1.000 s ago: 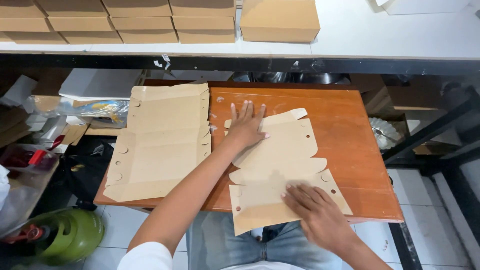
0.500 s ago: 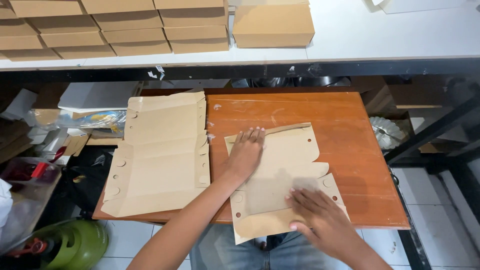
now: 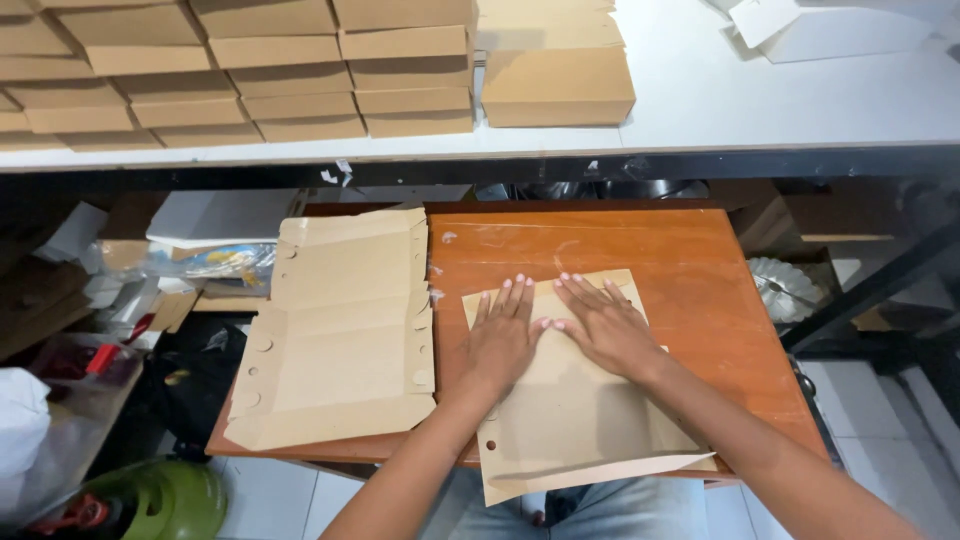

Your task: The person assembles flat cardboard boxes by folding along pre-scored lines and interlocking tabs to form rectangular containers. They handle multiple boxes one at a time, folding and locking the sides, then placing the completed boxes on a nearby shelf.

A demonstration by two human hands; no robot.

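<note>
A flat brown cardboard box blank (image 3: 570,410) lies on the orange wooden table (image 3: 700,270) in front of me, its near edge hanging over the table's front. My left hand (image 3: 503,335) and my right hand (image 3: 600,322) both press flat on the blank's far part, fingers spread and pointing away, thumbs almost touching. Neither hand grips anything. To the left, a stack of unfolded brown blanks (image 3: 335,330) rests on the table's left side.
A white shelf (image 3: 760,110) behind the table carries rows of folded brown boxes (image 3: 250,70) and one separate stack (image 3: 555,65). Clutter and a green cylinder (image 3: 150,500) sit on the floor at left. A dark metal frame (image 3: 860,290) stands at right.
My right hand moved from the blank's near right corner up to its far part beside the left hand. The blank's far flap is now folded flat under both palms.
</note>
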